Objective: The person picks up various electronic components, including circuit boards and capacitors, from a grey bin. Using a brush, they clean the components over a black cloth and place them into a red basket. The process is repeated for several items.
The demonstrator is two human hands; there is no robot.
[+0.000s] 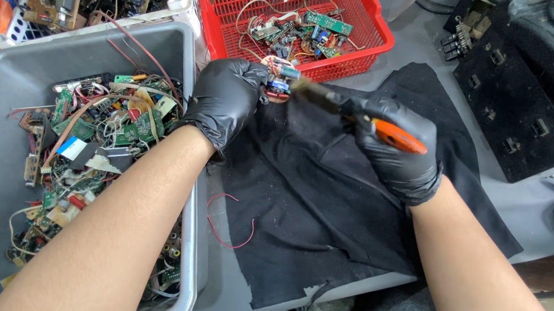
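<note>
The right hand (397,148) is gripping the orange-handled pliers (359,117) with fingers closed, their long axis pointing up-left to the small circuit part (278,78), which the left hand (228,97) is pinching over the black cloth (313,201), the pliers' tip being blurred.

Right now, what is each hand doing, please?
Left hand: closed, holding a small circuit board piece.
Right hand: closed, holding orange-handled pliers whose tip meets that piece.
</note>
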